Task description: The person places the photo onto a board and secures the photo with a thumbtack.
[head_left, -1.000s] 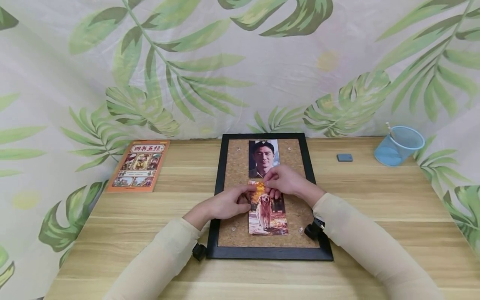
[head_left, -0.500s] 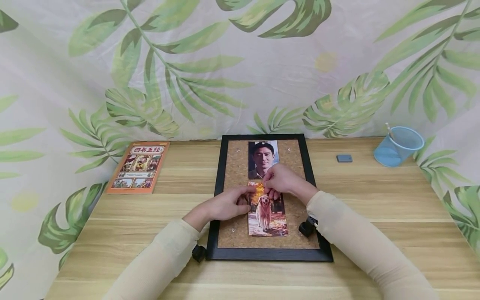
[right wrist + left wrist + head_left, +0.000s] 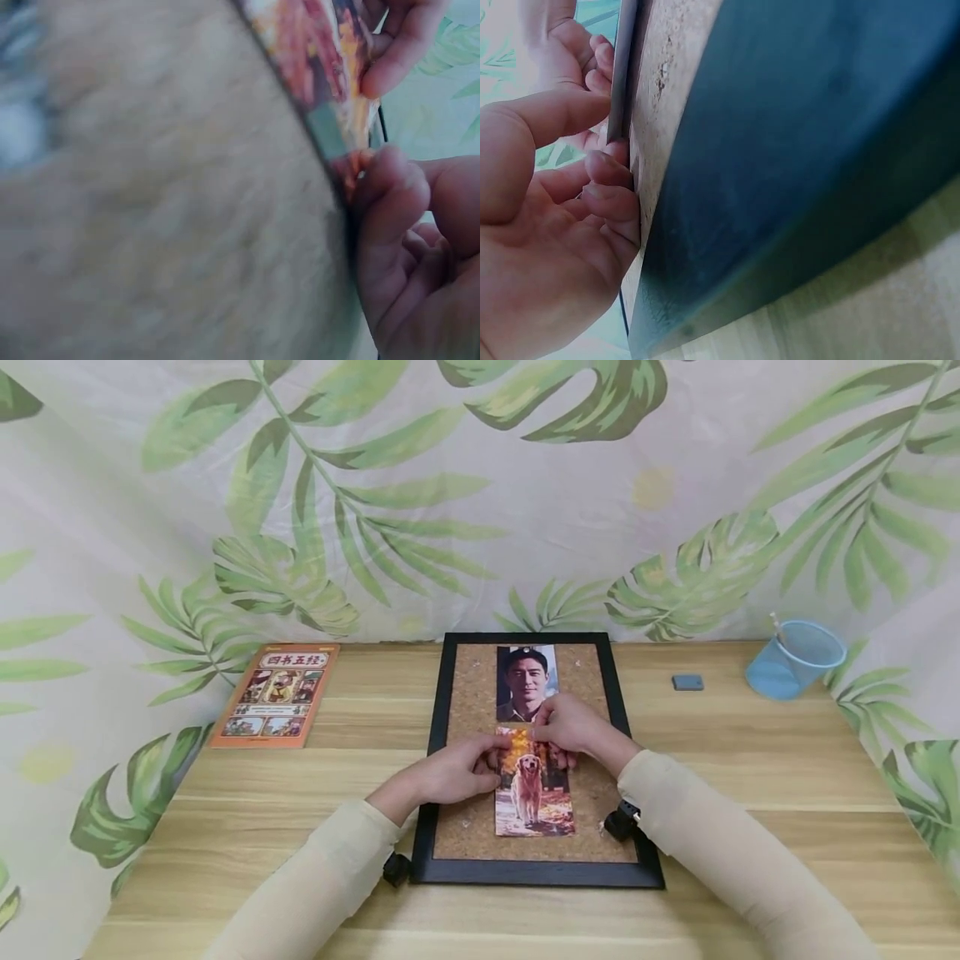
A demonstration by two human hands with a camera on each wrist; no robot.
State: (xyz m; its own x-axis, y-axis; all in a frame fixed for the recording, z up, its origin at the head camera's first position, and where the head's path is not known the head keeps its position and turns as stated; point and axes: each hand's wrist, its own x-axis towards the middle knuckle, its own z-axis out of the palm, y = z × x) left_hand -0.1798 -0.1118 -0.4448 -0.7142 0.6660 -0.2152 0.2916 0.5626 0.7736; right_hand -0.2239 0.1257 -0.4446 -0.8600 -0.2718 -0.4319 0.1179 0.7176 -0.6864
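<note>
A dog photo (image 3: pixel 534 814) lies on the black-framed cork board (image 3: pixel 453 777), below a portrait photo (image 3: pixel 525 683) fixed by a pin at its top. My left hand (image 3: pixel 453 770) pinches the dog photo's left edge; in the left wrist view the thumb (image 3: pixel 570 112) is on its face and fingertips reach behind the edge. At the dog photo's top middle, my right hand (image 3: pixel 576 727) pinches what looks like a small clear push pin, mostly hidden by the fingertips. In the right wrist view the thumb and forefinger (image 3: pixel 386 191) meet at the photo's upper end.
Several clear push pins sit in the cork near its corners, one of them by the pin (image 3: pixel 476 663) at upper left. An orange book (image 3: pixel 277 697) lies at the left. A small blue-grey block (image 3: pixel 687 682) and a blue mesh cup (image 3: pixel 787 664) holding a stick stand at the right.
My right hand's fingers have shifted slightly right along the dog photo's top, and its lower fingers have moved right too. My left hand keeps its place at the photo's left edge.
</note>
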